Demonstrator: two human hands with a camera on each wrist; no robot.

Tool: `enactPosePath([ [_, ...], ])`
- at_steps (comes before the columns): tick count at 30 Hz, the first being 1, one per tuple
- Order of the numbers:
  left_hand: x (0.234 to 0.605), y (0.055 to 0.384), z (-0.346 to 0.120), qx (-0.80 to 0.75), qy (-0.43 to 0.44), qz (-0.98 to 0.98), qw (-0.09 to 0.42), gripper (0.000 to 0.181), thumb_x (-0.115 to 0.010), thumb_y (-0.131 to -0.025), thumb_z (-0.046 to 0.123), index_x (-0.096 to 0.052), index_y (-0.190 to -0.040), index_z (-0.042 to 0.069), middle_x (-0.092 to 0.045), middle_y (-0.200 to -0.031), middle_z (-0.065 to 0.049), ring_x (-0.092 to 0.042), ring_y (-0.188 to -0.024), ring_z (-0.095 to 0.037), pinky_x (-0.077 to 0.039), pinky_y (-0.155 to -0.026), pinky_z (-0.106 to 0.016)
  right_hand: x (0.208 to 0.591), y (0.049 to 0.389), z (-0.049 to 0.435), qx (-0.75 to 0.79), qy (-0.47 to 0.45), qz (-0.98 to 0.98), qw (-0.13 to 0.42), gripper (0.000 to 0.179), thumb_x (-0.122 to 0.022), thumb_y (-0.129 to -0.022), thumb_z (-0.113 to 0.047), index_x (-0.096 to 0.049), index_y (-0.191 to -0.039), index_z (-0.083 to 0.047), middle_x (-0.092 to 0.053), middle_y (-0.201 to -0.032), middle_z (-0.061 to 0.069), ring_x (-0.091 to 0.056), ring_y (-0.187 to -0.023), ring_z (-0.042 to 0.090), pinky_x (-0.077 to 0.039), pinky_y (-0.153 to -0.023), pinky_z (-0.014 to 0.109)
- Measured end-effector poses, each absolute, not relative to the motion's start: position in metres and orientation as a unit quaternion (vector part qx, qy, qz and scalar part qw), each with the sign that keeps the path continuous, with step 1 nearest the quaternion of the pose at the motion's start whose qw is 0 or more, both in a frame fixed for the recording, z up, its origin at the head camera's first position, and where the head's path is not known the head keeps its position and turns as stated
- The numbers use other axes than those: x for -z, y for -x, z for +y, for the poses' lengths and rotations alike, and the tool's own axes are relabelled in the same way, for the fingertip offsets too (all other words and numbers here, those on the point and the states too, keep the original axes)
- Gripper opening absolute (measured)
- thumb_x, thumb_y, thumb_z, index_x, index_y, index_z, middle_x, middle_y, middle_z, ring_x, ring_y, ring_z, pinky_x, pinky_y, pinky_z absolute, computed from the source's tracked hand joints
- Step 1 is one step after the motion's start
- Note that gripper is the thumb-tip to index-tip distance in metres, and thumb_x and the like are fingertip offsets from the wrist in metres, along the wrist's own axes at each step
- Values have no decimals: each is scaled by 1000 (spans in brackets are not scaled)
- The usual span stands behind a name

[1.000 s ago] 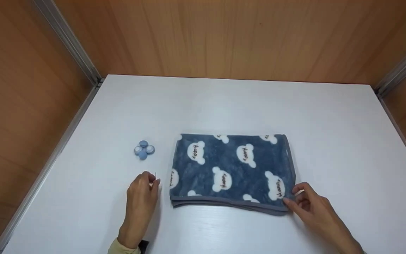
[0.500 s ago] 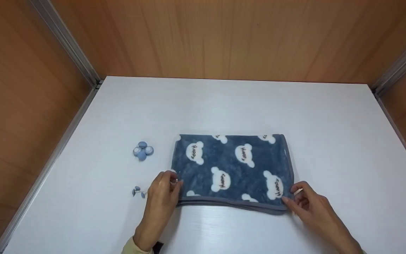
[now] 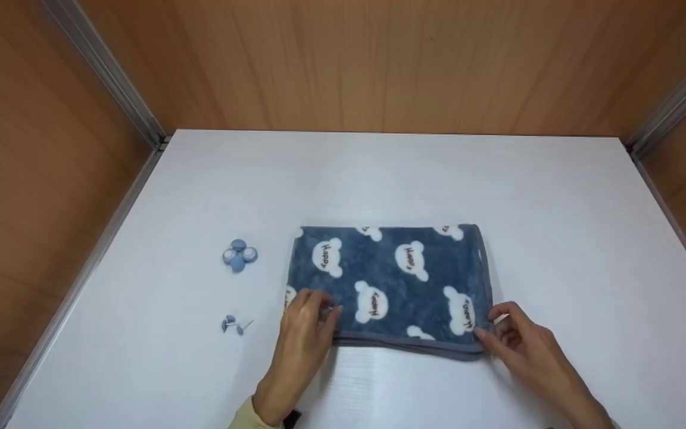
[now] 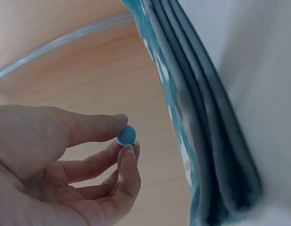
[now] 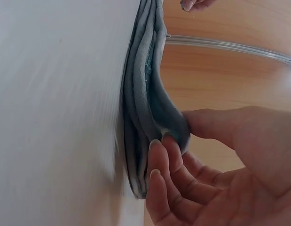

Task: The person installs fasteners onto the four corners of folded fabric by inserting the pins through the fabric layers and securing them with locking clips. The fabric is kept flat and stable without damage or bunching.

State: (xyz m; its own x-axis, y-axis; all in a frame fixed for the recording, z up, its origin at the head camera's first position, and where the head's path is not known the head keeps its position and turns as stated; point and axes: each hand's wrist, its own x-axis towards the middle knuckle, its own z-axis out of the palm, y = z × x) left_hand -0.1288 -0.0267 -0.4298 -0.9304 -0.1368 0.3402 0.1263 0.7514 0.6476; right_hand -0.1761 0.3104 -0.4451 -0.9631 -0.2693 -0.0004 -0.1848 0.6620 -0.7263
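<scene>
A folded blue fleece blanket (image 3: pixel 390 280) with white bear heads and grey trim lies on the white table. Above its left front part, my left hand (image 3: pixel 304 330) pinches a pin with a round blue head (image 4: pixel 127 135) between thumb and fingers. In the left wrist view the pin appears apart from the blanket's stacked edges; its shaft is hidden. My right hand (image 3: pixel 521 345) pinches the front right corner, thumb on top and fingers at the layers below. The right wrist view shows the top layer (image 5: pixel 171 117) curling away from the others there.
Two or three loose blue-headed pins (image 3: pixel 233 325) with thin shafts lie left of the blanket. Behind them sits a cluster of several round blue and white pieces (image 3: pixel 237 256). Wooden panels (image 3: pixel 379 65) border the table at the back and sides.
My left hand has moved right, from beside the blanket to over its left front part, carrying the pin. Loose pins it covered now show. My right hand keeps its grip on the corner.
</scene>
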Motion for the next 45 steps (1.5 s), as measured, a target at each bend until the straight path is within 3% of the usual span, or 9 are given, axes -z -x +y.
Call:
enactPosePath([
  [12,422,131,4,422,43,-896,128,8,-76,-93,6,-68,-94,5,-57,-86,-1,-55,-69,-9,-49,-60,-25,444,174,308,414,141,899,24,23,-77,-94,-10,-62,-111,-15,-65,-84,-11,-62,-75,6,-53,-70,22],
  [24,425,134,35,481,85,-867,97,6,-73,-96,8,-68,-99,7,-58,-87,0,-52,-66,-3,-50,-60,-23,442,172,303,448,175,877,-14,21,-75,-92,-1,-71,-106,-16,-68,-96,-13,-65,-78,10,-54,-70,22],
  [25,425,135,37,484,86,-866,93,6,-73,-96,8,-67,-99,8,-58,-87,1,-52,-66,-2,-53,-67,-25,442,172,303,448,173,877,-15,21,-76,-92,-1,-71,-107,-16,-68,-97,-13,-65,-78,9,-54,-70,21],
  [26,425,135,39,489,88,-863,91,5,-73,-97,8,-68,-99,8,-58,-86,2,-53,-66,-1,-56,-74,-27,441,172,303,448,170,877,-16,22,-76,-92,-2,-72,-107,-16,-68,-97,-13,-66,-78,9,-54,-70,21],
  [31,426,133,51,515,98,-847,88,7,-74,-95,5,-69,-96,10,-62,-89,2,-57,-69,-1,-57,-77,-25,439,171,301,453,170,875,-20,26,-77,-91,-2,-72,-112,-15,-70,-103,-11,-67,-81,9,-55,-73,20],
  [33,426,133,56,523,105,-842,86,8,-74,-94,4,-69,-95,11,-64,-90,1,-58,-71,-1,-52,-63,-20,438,170,301,457,175,872,-24,27,-77,-91,-2,-73,-115,-14,-70,-106,-10,-67,-83,9,-56,-74,21],
  [40,430,135,71,528,134,-836,70,8,-75,-93,4,-70,-92,10,-66,-87,1,-61,-73,0,-52,-64,-14,438,169,300,480,185,858,-12,35,-75,-93,-2,-70,-126,-13,-70,-118,-8,-70,-91,12,-57,-79,23],
  [45,433,138,81,553,139,-821,32,9,-76,-92,3,-70,-89,8,-69,-83,1,-63,-72,3,-53,-65,-13,438,168,301,526,203,826,2,45,-74,-93,0,-65,-135,-13,-68,-129,1,-70,-95,15,-58,-80,24],
])
